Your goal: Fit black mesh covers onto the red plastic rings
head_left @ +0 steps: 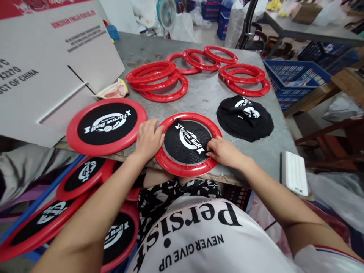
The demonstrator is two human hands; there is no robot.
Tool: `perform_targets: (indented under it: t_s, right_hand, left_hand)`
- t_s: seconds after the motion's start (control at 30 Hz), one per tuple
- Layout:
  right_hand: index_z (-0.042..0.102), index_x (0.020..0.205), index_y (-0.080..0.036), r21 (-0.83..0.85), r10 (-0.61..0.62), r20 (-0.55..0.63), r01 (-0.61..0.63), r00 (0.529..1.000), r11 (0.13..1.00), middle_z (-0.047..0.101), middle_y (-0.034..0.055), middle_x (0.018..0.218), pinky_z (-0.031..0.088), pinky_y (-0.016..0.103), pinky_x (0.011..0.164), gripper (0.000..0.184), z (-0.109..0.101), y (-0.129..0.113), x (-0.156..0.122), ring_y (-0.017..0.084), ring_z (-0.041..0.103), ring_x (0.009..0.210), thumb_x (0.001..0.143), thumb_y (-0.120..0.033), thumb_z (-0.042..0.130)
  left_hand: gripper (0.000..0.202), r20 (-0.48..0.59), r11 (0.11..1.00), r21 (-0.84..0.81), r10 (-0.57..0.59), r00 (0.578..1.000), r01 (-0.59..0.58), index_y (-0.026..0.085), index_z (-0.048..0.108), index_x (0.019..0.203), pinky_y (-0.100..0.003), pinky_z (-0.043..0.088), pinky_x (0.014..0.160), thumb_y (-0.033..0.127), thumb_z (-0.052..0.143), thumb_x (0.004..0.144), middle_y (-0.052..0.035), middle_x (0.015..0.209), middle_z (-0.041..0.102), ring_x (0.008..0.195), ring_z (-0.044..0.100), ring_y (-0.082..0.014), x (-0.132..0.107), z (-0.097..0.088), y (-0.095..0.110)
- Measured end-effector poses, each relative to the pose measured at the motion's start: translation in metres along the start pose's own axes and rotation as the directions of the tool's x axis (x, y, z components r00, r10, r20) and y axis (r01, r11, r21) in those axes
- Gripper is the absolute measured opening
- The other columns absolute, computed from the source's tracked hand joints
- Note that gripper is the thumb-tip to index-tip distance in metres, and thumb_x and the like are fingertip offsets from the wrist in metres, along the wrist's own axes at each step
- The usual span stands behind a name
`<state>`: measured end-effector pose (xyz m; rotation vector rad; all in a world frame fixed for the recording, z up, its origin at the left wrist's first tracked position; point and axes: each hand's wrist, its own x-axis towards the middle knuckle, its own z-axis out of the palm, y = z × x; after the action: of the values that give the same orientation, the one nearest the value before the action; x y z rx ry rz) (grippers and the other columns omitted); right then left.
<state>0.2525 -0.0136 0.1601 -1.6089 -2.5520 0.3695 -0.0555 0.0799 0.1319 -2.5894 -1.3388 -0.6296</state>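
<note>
A red plastic ring [186, 171] lies flat at the table's near edge in front of me. Inside it sits a round black mesh disc [178, 146] printed "Throw Ball", with a grey band showing along parts of its edge. My left hand [149, 139] grips the ring's left rim, thumb towards its inner side. At the right side, my right hand [224, 151] has curled fingers pinching the edge of the mesh disc beside the rim. To the left lies a fitted throw-ball disc [106, 127] with a red rim. A pile of loose black mesh discs [250, 123] lies to the right.
Several loose red rings [159, 76] lie towards the back of the grey table [204, 89]. A large carton [57, 64] stands at the left. Finished discs [82, 178] are heaped below the table's left side. Blue crates [295, 77] and a white power bank [294, 172] are to the right.
</note>
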Motion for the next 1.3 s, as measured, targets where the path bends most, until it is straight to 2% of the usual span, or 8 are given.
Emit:
perform_targets:
  t_s: [0.23, 0.4, 0.53, 0.73, 0.93, 1.03, 1.13, 1.3]
  right_hand:
    - [0.072, 0.094, -0.017, -0.158, -0.145, 0.004, 0.144, 0.989, 0.977, 0.068, 0.0098, 0.097, 0.040, 0.032, 0.072, 0.011, -0.007, -0.008, 0.014, 0.023, 0.057, 0.092, 0.094, -0.019, 0.062]
    - [0.075, 0.089, -0.019, -0.100, -0.324, 0.182, 0.345, 0.928, 0.933, 0.067, 0.0087, 0.091, 0.043, 0.032, 0.077, 0.005, -0.008, 0.000, 0.046, 0.023, 0.057, 0.091, 0.085, -0.018, 0.072]
    - [0.070, 0.078, -0.016, -0.002, -0.434, 0.205, 0.444, 0.877, 0.896, 0.064, 0.0088, 0.090, 0.044, 0.032, 0.084, 0.011, 0.001, 0.004, 0.061, 0.021, 0.056, 0.089, 0.086, -0.011, 0.065]
    - [0.062, 0.080, -0.016, 0.277, -0.428, -0.009, 0.414, 0.904, 0.867, 0.060, 0.0070, 0.087, 0.046, 0.035, 0.087, 0.009, 0.008, 0.011, 0.054, 0.020, 0.054, 0.087, 0.087, -0.013, 0.057]
    - [0.057, 0.078, -0.018, 0.515, -0.337, -0.194, 0.388, 0.921, 0.764, 0.062, 0.0061, 0.092, 0.047, 0.035, 0.088, 0.012, 0.006, 0.012, 0.053, 0.018, 0.057, 0.092, 0.090, -0.018, 0.056]
    - [0.056, 0.078, -0.019, 0.518, -0.314, -0.201, 0.373, 0.928, 0.770, 0.063, 0.0058, 0.091, 0.048, 0.036, 0.087, 0.014, 0.007, 0.010, 0.053, 0.018, 0.058, 0.090, 0.091, -0.020, 0.056]
    - [0.056, 0.084, -0.020, 0.454, -0.208, -0.319, 0.342, 0.925, 0.823, 0.063, 0.0066, 0.094, 0.049, 0.038, 0.088, 0.008, 0.008, 0.004, 0.045, 0.020, 0.058, 0.092, 0.092, -0.021, 0.054]
    - [0.053, 0.104, -0.021, 0.213, -0.207, -0.560, 0.381, 0.802, 0.900, 0.061, 0.0132, 0.112, 0.049, 0.047, 0.091, 0.021, 0.019, -0.016, 0.023, 0.028, 0.057, 0.104, 0.087, -0.029, 0.064]
  left_hand:
    - [0.035, 0.035, 0.997, -0.015, -0.080, 0.996, 0.080, 0.012, 0.065, 0.117, -0.060, 0.036, 0.107, 0.038, 0.056, 0.095, -0.0231, 0.140, 0.055, 0.129, 0.048, -0.0416, 0.059, 0.000, 0.006]
    - [0.018, 0.141, 0.964, -0.258, 0.104, 0.985, -0.065, 0.017, 0.068, 0.097, -0.045, 0.049, 0.092, 0.027, 0.053, 0.097, -0.0108, 0.102, 0.068, 0.100, 0.060, -0.0276, 0.035, -0.006, 0.038]
    - [0.010, 0.263, 0.905, -0.409, 0.239, 0.935, -0.117, 0.018, 0.068, 0.094, -0.040, 0.051, 0.088, 0.020, 0.059, 0.093, -0.0077, 0.099, 0.067, 0.096, 0.059, -0.0244, 0.007, -0.006, 0.056]
    - [0.017, 0.253, 0.846, -0.528, 0.246, 0.936, -0.079, 0.019, 0.063, 0.103, -0.042, 0.050, 0.091, 0.022, 0.068, 0.087, -0.0067, 0.109, 0.065, 0.102, 0.058, -0.0247, 0.004, -0.008, 0.071]
    - [0.028, 0.164, 0.900, -0.427, 0.167, 0.972, -0.083, 0.017, 0.056, 0.105, -0.044, 0.048, 0.090, 0.027, 0.072, 0.084, -0.0113, 0.111, 0.060, 0.104, 0.054, -0.0289, 0.010, -0.006, 0.090]
    - [0.003, 0.093, 0.917, -0.379, 0.171, 0.981, -0.124, 0.017, 0.059, 0.095, -0.041, 0.045, 0.086, 0.016, 0.056, 0.092, -0.0092, 0.100, 0.065, 0.096, 0.056, -0.0262, 0.007, -0.004, 0.093]
    - [0.013, 0.019, 0.912, -0.384, 0.163, 0.986, -0.143, 0.018, 0.060, 0.090, -0.039, 0.043, 0.083, 0.019, 0.050, 0.098, -0.0062, 0.090, 0.067, 0.089, 0.057, -0.0234, 0.003, -0.003, 0.093]
    - [0.015, -0.027, 0.911, -0.399, 0.105, 0.994, -0.107, 0.018, 0.062, 0.088, -0.037, 0.043, 0.080, 0.021, 0.051, 0.099, -0.0056, 0.089, 0.069, 0.086, 0.059, -0.0211, 0.000, -0.007, 0.093]
